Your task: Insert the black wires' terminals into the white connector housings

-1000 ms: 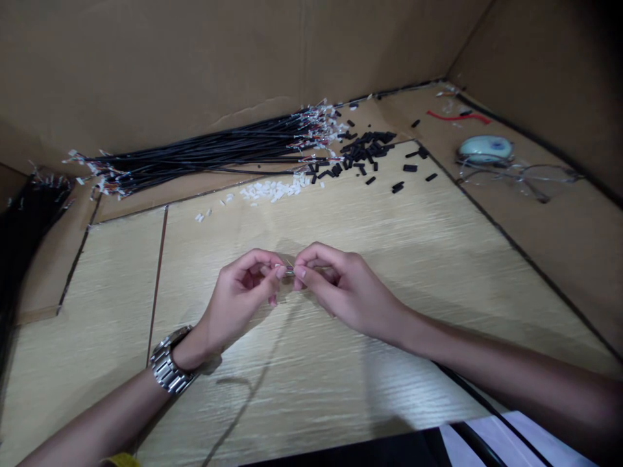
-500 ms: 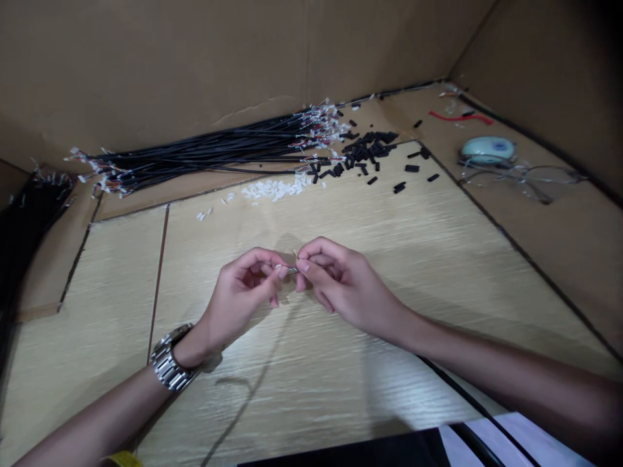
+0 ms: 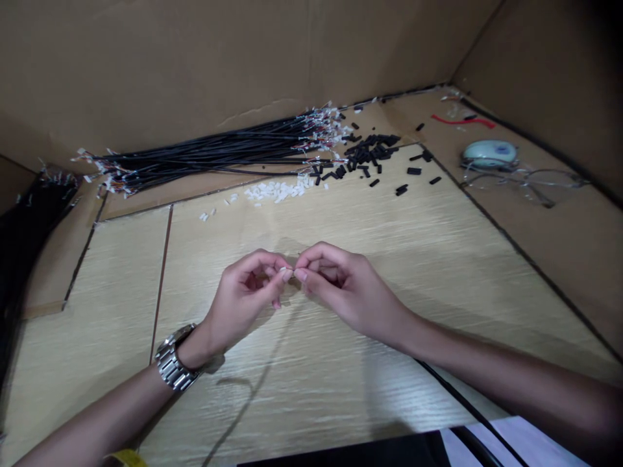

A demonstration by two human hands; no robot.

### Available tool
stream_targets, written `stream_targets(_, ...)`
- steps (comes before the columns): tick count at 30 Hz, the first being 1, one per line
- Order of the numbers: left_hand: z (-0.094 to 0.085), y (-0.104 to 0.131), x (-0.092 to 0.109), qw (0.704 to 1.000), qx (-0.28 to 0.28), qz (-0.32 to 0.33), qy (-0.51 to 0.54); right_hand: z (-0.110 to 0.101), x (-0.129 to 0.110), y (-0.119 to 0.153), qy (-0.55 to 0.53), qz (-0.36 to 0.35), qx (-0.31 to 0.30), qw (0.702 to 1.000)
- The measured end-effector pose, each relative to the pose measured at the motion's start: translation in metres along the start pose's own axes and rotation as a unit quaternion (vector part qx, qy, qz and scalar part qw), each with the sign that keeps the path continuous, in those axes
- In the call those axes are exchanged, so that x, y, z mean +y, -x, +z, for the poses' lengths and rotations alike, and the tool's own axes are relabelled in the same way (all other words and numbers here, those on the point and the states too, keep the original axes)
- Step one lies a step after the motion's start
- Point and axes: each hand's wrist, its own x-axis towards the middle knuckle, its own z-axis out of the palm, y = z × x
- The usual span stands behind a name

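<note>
Over the middle of the wooden table (image 3: 321,376), my left hand (image 3: 253,279) pinches a small white piece (image 3: 283,268) between thumb and index finger. A metal watch is on that wrist. My right hand (image 3: 345,282) is closed in a pinch on thin wires, its fingertips almost touching those of my left hand. Only a little wire shows between the fingertips; the rest is hidden by the fingers. A black cable (image 3: 457,395) runs from under my right forearm towards the front edge.
Black cables (image 3: 209,152) with wired ends lie at the back. White pieces (image 3: 277,191) and black tube pieces (image 3: 370,149) are scattered beside them. A mouse (image 3: 489,154), glasses (image 3: 530,178) and a red strip (image 3: 462,121) lie right. More cables (image 3: 39,220) lie left.
The fingertips of both hands have drawn closer together, and less of the wires shows between them. The fingers of my right hand have curled in a little. The view has shifted slightly.
</note>
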Motion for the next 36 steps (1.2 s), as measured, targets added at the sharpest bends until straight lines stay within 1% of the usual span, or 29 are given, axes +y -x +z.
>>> stream_targets(5, 0.001, -0.001, 0.001, 1.0, -0.008, 0.0, 0.024, 0.0, 0.001, 0.002, -0.003, -0.017, 0.028, 0.999)
stream_targets(9, 0.001, -0.001, 0.0, 0.999, 0.004, 0.038, 0.002, -0.002, 0.0, 0.002, 0.027, -0.01, 0.007, 1.0)
stream_targets(11, 0.001, 0.0, 0.0, 0.999, 0.009, 0.047, -0.01, -0.003, -0.001, 0.001, 0.042, -0.007, -0.006, 0.999)
stream_targets(13, 0.001, 0.0, 0.001, 0.999, 0.008, 0.04, -0.009, -0.003, -0.001, 0.0, 0.062, -0.014, -0.008, 0.998)
stream_targets(16, 0.002, 0.0, 0.002, 1.0, 0.002, 0.024, 0.004, -0.003, 0.0, 0.0, 0.088, -0.027, 0.006, 0.996)
stream_targets(19, 0.002, -0.001, 0.002, 1.0, -0.002, 0.011, 0.015, -0.002, -0.002, 0.001, 0.09, -0.026, 0.005, 0.996)
stream_targets(23, 0.0, -0.003, 0.001, 0.999, 0.003, -0.005, 0.038, -0.002, -0.005, 0.004, 0.08, -0.047, -0.043, 0.995)
stream_targets(26, -0.001, -0.003, 0.0, 0.999, 0.001, -0.018, 0.051, -0.003, -0.006, 0.004, 0.112, -0.063, -0.065, 0.99)
stream_targets(33, -0.001, -0.003, 0.002, 0.997, 0.002, -0.029, 0.076, -0.007, -0.004, 0.002, 0.192, -0.108, -0.038, 0.975)
stream_targets(36, -0.002, -0.004, -0.001, 0.995, 0.028, -0.025, 0.097, -0.01, -0.005, 0.003, 0.234, -0.142, -0.029, 0.961)
